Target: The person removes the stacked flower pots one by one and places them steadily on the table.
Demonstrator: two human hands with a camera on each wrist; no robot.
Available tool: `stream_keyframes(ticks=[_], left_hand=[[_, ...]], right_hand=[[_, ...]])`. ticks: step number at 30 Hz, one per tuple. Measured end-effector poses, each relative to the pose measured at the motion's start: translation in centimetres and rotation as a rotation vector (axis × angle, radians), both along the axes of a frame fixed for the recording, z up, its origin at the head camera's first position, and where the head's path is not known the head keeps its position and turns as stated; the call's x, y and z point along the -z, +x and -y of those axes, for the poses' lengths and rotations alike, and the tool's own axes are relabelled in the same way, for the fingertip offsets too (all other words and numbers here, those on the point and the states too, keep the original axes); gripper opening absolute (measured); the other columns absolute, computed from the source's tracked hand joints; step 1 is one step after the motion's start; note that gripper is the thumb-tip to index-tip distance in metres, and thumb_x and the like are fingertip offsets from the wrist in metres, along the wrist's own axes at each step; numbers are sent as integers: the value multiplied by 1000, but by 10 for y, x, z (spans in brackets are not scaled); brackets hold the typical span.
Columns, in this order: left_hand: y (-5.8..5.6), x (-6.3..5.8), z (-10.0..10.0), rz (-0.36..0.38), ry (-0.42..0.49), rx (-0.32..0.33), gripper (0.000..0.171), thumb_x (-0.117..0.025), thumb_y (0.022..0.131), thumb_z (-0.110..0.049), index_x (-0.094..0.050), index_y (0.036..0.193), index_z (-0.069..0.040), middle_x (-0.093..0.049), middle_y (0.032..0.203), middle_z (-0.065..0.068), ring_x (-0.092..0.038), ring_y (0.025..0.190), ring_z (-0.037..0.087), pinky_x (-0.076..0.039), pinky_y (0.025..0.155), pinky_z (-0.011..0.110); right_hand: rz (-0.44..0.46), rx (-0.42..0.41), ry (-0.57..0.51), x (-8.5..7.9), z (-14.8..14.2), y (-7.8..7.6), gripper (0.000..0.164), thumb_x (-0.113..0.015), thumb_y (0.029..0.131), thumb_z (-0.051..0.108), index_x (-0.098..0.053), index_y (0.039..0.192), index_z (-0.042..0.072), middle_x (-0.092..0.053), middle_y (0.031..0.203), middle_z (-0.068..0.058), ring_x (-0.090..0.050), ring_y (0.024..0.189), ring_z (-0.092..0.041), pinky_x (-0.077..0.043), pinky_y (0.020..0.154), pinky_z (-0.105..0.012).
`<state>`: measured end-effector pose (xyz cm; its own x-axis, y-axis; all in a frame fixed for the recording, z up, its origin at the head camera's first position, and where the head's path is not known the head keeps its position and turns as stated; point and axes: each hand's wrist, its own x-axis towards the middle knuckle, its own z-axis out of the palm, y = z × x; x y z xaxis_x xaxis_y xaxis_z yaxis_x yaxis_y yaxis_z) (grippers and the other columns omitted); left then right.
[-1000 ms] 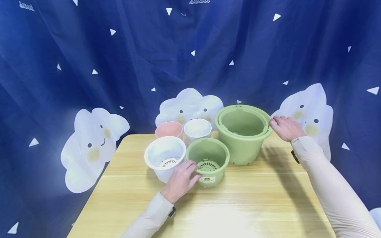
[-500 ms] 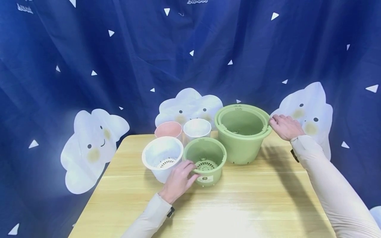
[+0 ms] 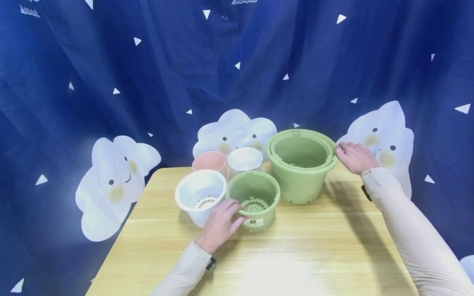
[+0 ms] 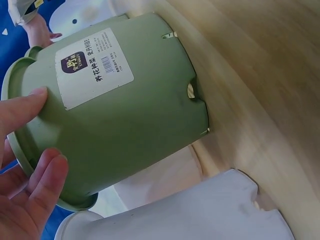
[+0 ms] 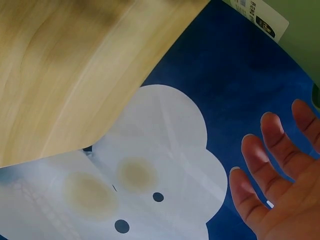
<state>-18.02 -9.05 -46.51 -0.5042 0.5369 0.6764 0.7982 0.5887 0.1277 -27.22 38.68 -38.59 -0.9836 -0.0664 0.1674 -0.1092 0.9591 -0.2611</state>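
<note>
My left hand (image 3: 216, 227) pinches the front rim of the small green flowerpot (image 3: 263, 218), thumb outside and fingers over the edge. A label (image 4: 95, 68) and holes near its base show in the left wrist view. Touching its left side is a white flowerpot (image 3: 198, 216) with a slotted bottom. At the right, my right hand (image 3: 356, 158) touches the rim of the big green flowerpot (image 3: 296, 185), which has a second green rim nested inside. Several fingers (image 5: 272, 180) of that hand extend loosely in the right wrist view; its thumb is out of sight there.
Behind the small pots stand a pink pot (image 3: 209, 161) and another white pot (image 3: 245, 159). All sit on a wooden table (image 3: 314, 250), whose far edge meets a blue curtain (image 3: 166, 82) with printed clouds.
My left hand and the small green pot have slid slightly left, and the front white pot has shifted left with them. The right hand stays at the big pot's rim.
</note>
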Motion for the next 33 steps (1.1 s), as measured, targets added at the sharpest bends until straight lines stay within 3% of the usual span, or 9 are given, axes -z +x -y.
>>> stream_keyframes(ticks=[10,25,29,33], left_hand=[[1,-2,4,-8,0,-2,30,-88,79,-22,-73,100,-9,-72,99,1,-69,86,12,-60,80,22],[1,-6,5,2,-18,-9,29,-88,79,-22,-73,101,-9,-72,100,1,-68,87,12,-60,80,23],[2,-8,7,56,-50,-18,30,-85,84,-27,-73,105,-10,-72,103,0,-68,89,11,-59,81,23],[2,-14,10,126,-95,-13,41,-81,87,-41,-72,113,-10,-73,109,0,-70,96,12,-60,86,24]], right_hand=[[1,3,10,0,-1,0,61,-17,105,47,-61,121,7,-65,124,-25,-58,109,-53,-49,79,-67],[5,6,0,-1,0,0,63,-16,105,48,-60,123,6,-64,127,-26,-57,112,-53,-47,84,-68],[4,5,6,-1,0,0,62,-17,106,46,-60,123,6,-64,128,-26,-57,113,-53,-48,85,-68],[12,7,6,-2,1,1,62,-17,106,46,-60,124,5,-63,129,-27,-57,115,-54,-48,85,-69]])
